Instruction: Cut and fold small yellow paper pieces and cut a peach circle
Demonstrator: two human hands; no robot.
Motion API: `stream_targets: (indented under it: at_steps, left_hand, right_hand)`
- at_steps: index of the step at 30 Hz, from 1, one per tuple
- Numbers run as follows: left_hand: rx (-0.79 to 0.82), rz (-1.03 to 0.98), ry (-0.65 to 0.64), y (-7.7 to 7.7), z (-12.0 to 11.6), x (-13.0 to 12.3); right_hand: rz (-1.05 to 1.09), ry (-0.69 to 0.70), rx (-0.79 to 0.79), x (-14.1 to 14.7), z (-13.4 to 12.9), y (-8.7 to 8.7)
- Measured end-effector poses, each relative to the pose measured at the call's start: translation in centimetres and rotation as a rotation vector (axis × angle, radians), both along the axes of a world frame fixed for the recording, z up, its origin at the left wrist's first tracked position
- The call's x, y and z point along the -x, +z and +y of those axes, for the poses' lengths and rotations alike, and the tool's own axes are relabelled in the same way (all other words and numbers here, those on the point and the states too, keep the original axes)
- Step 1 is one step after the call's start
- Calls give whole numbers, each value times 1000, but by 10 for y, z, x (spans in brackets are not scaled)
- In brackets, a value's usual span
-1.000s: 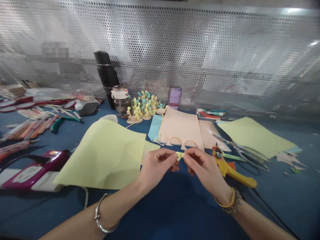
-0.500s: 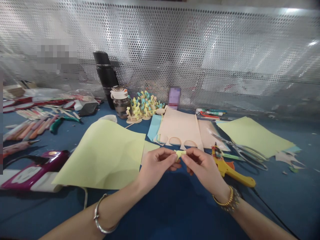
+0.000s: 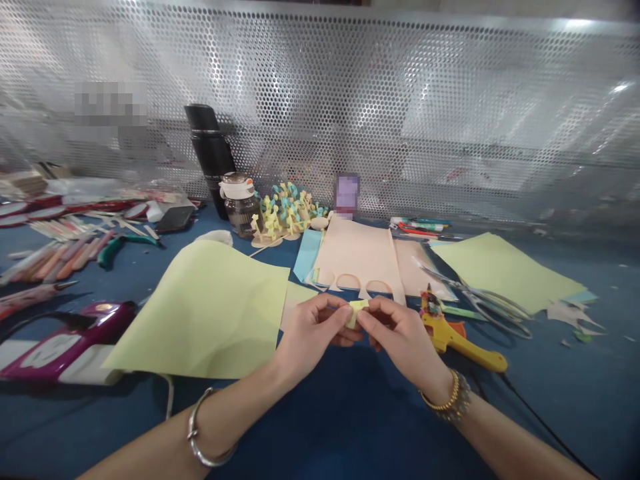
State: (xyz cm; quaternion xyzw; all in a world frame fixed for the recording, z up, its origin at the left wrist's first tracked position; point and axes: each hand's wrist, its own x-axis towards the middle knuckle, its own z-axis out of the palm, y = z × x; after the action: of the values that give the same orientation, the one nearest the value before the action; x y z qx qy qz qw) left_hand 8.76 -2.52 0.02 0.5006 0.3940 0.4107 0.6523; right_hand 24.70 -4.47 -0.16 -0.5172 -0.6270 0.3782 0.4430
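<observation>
While the left hand (image 3: 313, 331) and the right hand (image 3: 400, 338) meet above the blue table (image 3: 320, 427), both are closed on a small folded piece of yellow-green paper (image 3: 357, 312), pinching it from either side between thumbs and fingertips. That piece sits just in front of the lower cut edge of a peach paper sheet (image 3: 357, 257), the landmark for everything else here, with its scalloped loops facing the hands.

Left of the peach paper sheet, and nearer the person, a large pale green paper sheet (image 3: 200, 313) lies with one corner curling up, its edge just beside the left hand. To the right of the peach paper sheet are a second pale green sheet (image 3: 500, 270), a pair of steel scissors (image 3: 480, 300) lying partly on the dark paper edge, and a yellow-handled tool (image 3: 450, 340) near the right hand. Behind the peach paper sheet stand a cluster of small yellow and blue paper figures (image 3: 283, 213), a glass jar with a white lid (image 3: 241, 207) and a black vacuum flask (image 3: 210, 157), all in front of a perforated metal screen (image 3: 400, 113). Farther left of it are green-handled pliers (image 3: 120, 252) and a magenta-and-white device (image 3: 65, 353).
</observation>
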Motion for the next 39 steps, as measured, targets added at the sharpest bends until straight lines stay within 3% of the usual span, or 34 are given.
stream_targets:
  at_steps: [11,17,23,28,39]
  left_hand:
    - [3,-10,6,-1,1,0]
    - [10,18,29,0,0,-1]
    - [-92,63,-1,-3,-1,0]
    - [-150,108,-15,-4,1,1]
    - [23,35,-29,3,3,1]
  right_hand:
    - [-19,8,-17,-1,1,-1]
    - [28,-60,10,-3,2,2]
    - [19,-40,-4,-3,1,4]
    - [100,-19,88,-3,3,-1]
    - [330,-24,182,-4,7,-6]
